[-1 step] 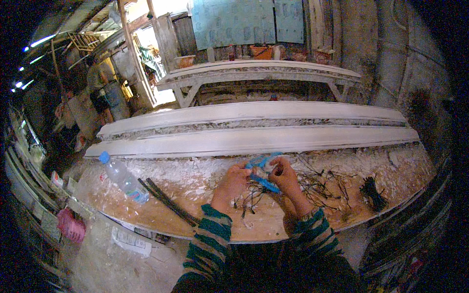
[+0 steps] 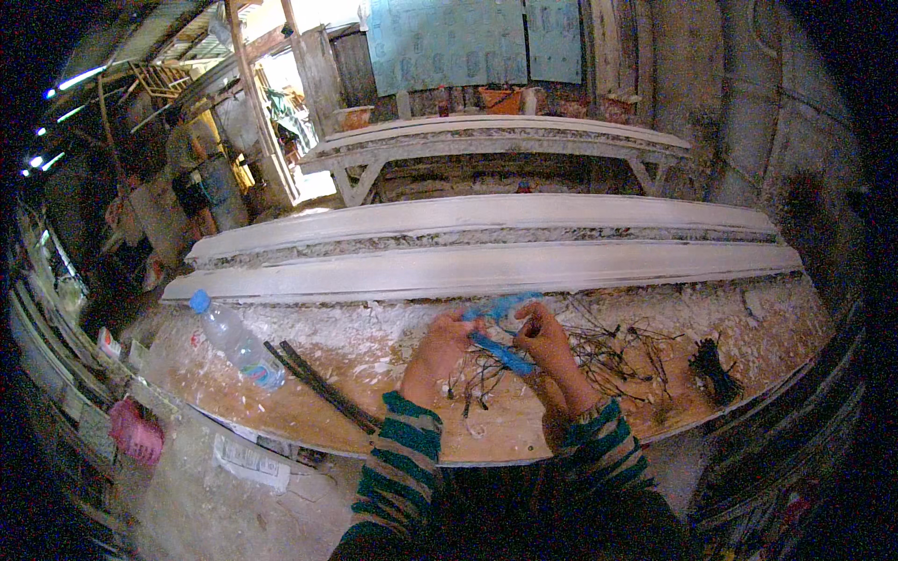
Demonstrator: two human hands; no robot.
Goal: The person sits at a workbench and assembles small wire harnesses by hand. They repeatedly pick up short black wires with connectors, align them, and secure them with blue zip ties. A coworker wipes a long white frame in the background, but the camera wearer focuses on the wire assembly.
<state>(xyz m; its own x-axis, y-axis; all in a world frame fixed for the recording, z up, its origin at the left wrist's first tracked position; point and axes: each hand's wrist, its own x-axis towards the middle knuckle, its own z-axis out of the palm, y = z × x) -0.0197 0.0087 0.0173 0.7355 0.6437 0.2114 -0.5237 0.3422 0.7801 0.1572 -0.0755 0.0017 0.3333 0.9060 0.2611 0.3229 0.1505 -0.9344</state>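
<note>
Both hands work over the near side of a board-topped table (image 2: pixel 505 439), on a blue plastic-like strip (image 2: pixel 500 352) whose exact kind is not clear. My left hand (image 2: pixel 440 351) is closed, its thumb and fingers pinching the strip. Opposite it, my right hand (image 2: pixel 552 344) has curled fingers and pinches near the strip's far part; its fingertips are partly hidden. Dark thin wires or twigs (image 2: pixel 622 360) lie tangled beside and beneath the right hand. Farther right sits a tied dark bundle (image 2: pixel 716 371). Left of my left forearm lie two dark rods (image 2: pixel 323 385).
A clear bottle with a blue cap (image 2: pixel 236 338) lies on the table's left. Two long white mouldings (image 2: pixel 486 266) span its far side. Behind stands a white bench (image 2: pixel 496 140) with orange containers (image 2: pixel 501 99). A person (image 2: pixel 210 173) stands at far left. A pink container (image 2: pixel 137 432) is lower left.
My left hand has shifted slightly left. The blue strip now lies straighter, its lower end reaching a little farther right and down. My right hand has hardly moved.
</note>
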